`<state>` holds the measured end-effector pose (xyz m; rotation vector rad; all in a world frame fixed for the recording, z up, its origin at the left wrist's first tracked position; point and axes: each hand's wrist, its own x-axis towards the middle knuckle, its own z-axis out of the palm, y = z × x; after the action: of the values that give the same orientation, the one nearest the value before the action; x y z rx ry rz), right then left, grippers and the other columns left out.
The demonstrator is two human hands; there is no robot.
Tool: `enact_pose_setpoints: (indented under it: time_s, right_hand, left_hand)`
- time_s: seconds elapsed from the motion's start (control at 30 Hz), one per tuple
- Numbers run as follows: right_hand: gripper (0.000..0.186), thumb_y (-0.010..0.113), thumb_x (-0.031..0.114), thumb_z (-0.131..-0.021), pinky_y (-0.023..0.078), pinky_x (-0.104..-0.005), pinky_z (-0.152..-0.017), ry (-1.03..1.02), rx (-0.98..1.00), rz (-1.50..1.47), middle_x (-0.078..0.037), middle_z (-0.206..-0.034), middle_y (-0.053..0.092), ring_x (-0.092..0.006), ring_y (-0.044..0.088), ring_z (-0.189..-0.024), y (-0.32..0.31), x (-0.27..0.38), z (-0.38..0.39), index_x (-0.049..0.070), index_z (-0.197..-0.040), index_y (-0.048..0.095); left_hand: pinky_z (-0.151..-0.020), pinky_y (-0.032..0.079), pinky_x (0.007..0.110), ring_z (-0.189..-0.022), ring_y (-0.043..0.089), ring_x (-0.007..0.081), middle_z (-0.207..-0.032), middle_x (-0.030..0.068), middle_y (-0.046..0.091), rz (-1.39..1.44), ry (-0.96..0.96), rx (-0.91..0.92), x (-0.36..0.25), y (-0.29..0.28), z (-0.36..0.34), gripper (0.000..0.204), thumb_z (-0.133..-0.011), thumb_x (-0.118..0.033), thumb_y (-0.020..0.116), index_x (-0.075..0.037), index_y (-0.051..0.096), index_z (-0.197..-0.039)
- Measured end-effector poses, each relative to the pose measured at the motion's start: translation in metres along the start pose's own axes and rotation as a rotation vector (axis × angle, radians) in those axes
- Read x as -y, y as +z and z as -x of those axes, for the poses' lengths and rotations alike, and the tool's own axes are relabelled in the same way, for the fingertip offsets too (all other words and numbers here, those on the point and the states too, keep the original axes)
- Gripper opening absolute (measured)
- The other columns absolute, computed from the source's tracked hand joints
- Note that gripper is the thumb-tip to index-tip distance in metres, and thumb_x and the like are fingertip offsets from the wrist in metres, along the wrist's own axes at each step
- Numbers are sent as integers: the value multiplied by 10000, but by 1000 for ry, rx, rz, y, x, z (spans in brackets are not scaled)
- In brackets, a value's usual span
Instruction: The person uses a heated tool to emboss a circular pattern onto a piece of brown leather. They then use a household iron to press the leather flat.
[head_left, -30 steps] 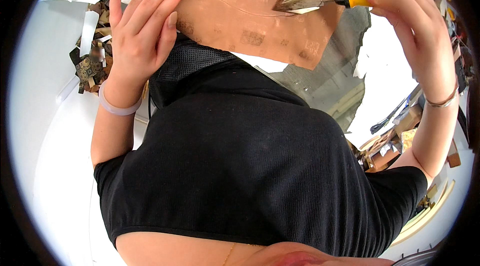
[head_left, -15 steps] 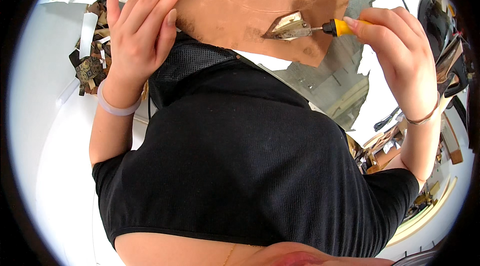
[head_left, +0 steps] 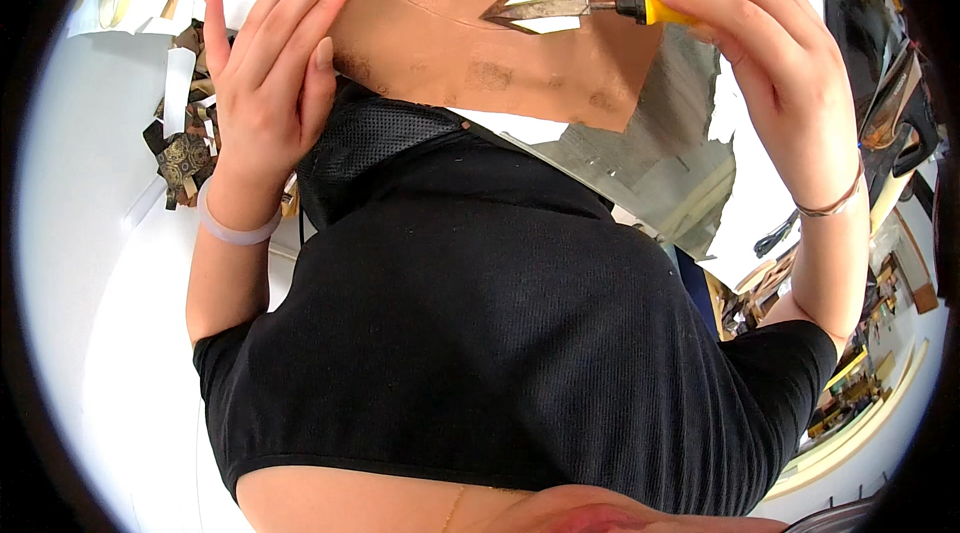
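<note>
The left hand (head_left: 265,63) is lying flat, fingers together, on the left edge of a brown patterned sheet (head_left: 450,33) spread on the white tabletop (head_left: 90,233). The right hand (head_left: 775,73) is gripping the yellow handle of a tool (head_left: 600,7), its metal tip resting on a pointed cut-out in the sheet where white is showing through. A heap of dark scraps (head_left: 180,148) is lying just left of the left wrist. A grey sheet (head_left: 640,158) is sticking out from under the brown one.
</note>
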<state>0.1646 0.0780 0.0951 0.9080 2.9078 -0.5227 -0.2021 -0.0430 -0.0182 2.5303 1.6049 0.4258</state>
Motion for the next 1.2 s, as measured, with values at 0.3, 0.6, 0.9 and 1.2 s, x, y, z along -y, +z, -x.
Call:
enact_pose_setpoints:
  time_s: [0.3, 0.6, 0.9, 1.2]
  right_hand:
    - [424, 715, -100, -848, 592, -356, -791, -73, 56, 95, -94, -1077, 710, -257, 687, -933, -12, -13, 19, 82, -1227, 773]
    - [387, 699, -114, -886, 584, -339, -799, -4, -12, -104, -95, -1104, 719, -247, 684, -983, -9, -26, 36, 73, -1218, 768]
    - [392, 686, -114, -899, 591, -340, -801, -29, -34, 43, -90, -1110, 718, -241, 690, -978, -8, -32, 27, 79, -1229, 773]
    - [355, 698, -55, -959, 603, -317, -842, 121, -40, 48, -97, -1103, 733, -236, 711, -984, -13, -36, 56, 83, -1280, 756]
  left_hand:
    - [-1333, 68, 511, -1447, 589, 276, -1446, 66, 704, 40, -20, -46, -1, 0, -3, 384, -1010, -57, 553, -44, 726, -1353]
    - [-1335, 75, 515, -1453, 584, 270, -1449, 68, 704, 29, -17, -39, -2, -1, -5, 382, -1020, -59, 533, -38, 728, -1347]
    - [-1338, 71, 520, -1459, 579, 266, -1456, 75, 701, 19, -29, -23, -3, -1, -4, 383, -1027, -48, 529, -39, 733, -1350]
    - [-1336, 72, 513, -1461, 577, 265, -1462, 83, 696, 36, -38, -33, -5, -1, -5, 384, -1017, -31, 521, -32, 731, -1338]
